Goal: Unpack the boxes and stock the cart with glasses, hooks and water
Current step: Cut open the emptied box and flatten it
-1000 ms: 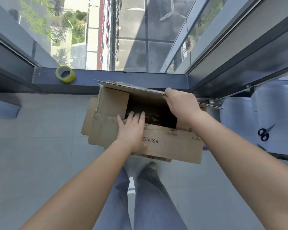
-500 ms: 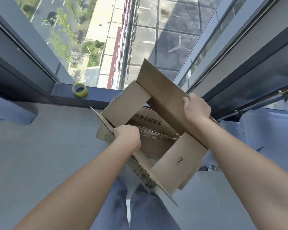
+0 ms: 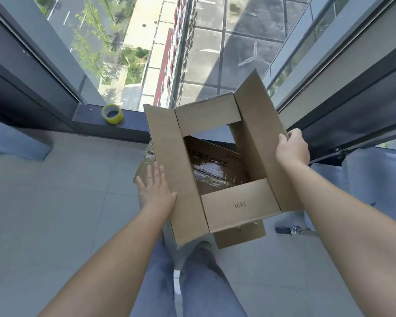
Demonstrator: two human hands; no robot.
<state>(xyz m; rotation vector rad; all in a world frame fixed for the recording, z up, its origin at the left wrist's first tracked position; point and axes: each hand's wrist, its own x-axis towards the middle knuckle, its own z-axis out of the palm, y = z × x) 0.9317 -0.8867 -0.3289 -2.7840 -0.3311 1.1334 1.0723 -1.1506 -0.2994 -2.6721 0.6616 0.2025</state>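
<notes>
Since half a second ago I have swung the box round so its mouth faces me, all four flaps now spread wide, and my left hand has let go of the near edge.

At the left of the frame a roll of yellow-green tape sits on the dark window sill, apart from everything else. Just right of it and lower, my left hand lies flat with its fingers straight against the outside of the long left flap, gripping nothing. The box fills the centre, lifted above the floor tiles and my legs. Deep inside it I see clear plastic wrapping and a printed cardboard panel; what is wrapped I cannot tell. At the right, my right hand curls its fingers round the outer edge of the right flap.

The cardboard is stiff but the flaps hinge and would fold under load, so I judge the walls or underside the safer hold. If glasses are inside, they will be fragile, and the wrap slippery.
</notes>
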